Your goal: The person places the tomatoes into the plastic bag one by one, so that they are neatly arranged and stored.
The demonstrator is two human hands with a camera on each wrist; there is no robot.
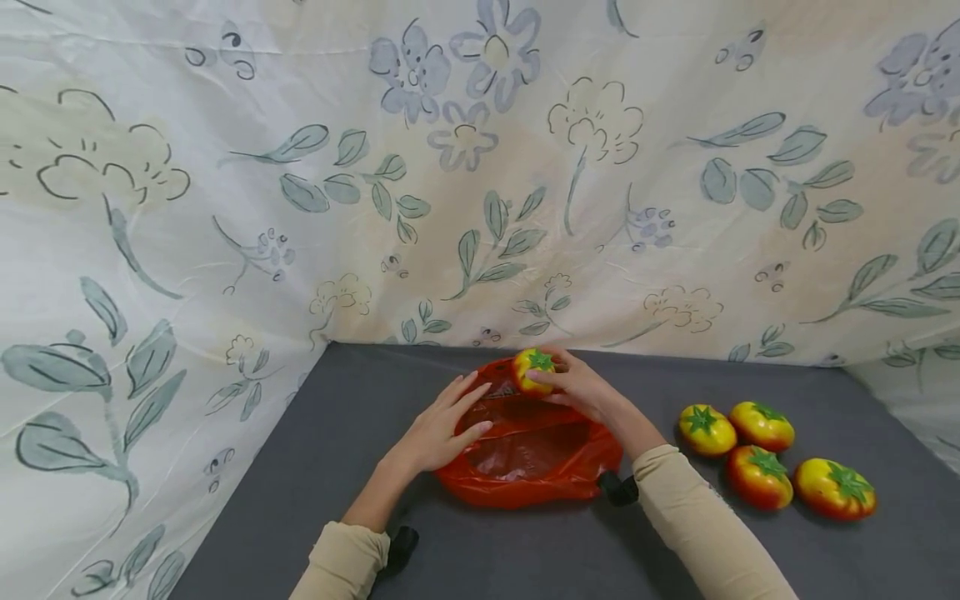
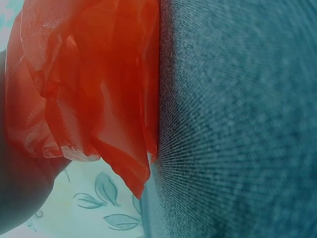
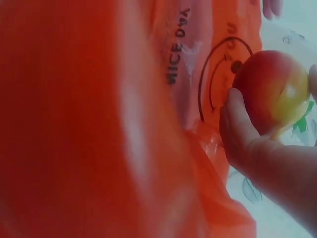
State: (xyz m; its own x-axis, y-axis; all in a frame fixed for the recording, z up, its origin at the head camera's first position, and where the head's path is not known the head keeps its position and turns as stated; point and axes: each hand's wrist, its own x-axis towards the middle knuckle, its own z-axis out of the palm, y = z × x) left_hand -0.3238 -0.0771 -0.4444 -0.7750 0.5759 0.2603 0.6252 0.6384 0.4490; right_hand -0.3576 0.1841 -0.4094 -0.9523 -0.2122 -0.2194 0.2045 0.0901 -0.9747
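My right hand point(image 1: 581, 385) grips a glossy red-and-yellow tomato point(image 1: 533, 372) with a green leafy top, over the far side of a red plastic bag point(image 1: 517, 492). In the right wrist view the thumb lies along the tomato point(image 3: 271, 91), and printed letters and a smiley show on the bag point(image 3: 185, 64) beside it. The bag lies with its mouth spread wide. At its left side my left hand point(image 1: 442, 425) has its fingers extended and spread over the rim. Red plastic point(image 2: 94, 84) hides most of that hand in the left wrist view.
Several more tomatoes point(image 1: 759, 477) sit grouped to the right of my right forearm on the dark grey table point(image 1: 525, 554). A floral cloth point(image 1: 480, 208) hangs behind the table and along its left side. Small black devices point(image 1: 618, 488) are worn at both wrists.
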